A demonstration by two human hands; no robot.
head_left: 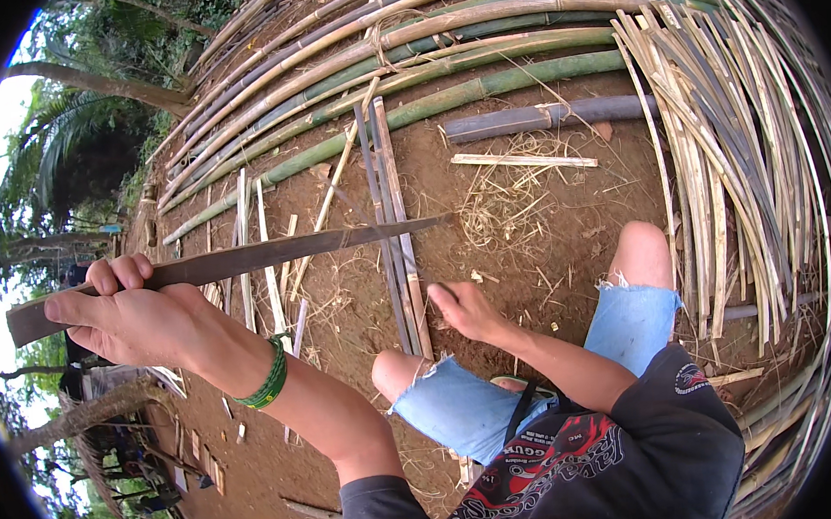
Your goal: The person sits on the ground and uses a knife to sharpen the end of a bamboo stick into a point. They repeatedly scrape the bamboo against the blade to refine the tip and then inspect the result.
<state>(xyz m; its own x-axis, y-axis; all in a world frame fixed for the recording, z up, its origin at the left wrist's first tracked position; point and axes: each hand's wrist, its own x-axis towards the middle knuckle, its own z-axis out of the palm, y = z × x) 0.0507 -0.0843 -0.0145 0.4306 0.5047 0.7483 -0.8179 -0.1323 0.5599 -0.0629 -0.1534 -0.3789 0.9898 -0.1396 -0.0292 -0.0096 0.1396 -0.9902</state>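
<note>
A long dark bamboo strip [272, 253] slants across the view, its wide end by my left hand and its far end over the ground ahead. My left hand [143, 324] is closed round it near the wide end, with the fingers curled over the top edge. My right hand [468, 311] is closed in front of my knees, below the strip's far end. A faint blurred streak shows up and left of that fist; what it grips, I cannot make out. Beside the right hand, two narrow split bamboo strips [400, 232] lie on the soil, side by side.
Whole bamboo poles [481, 86] lie in rows at the far side. A large pile of split strips [714, 165] is at the right. Curly shavings [498, 207] and a short dark pole piece [540, 119] lie ahead. Trees [91, 84] stand at the left.
</note>
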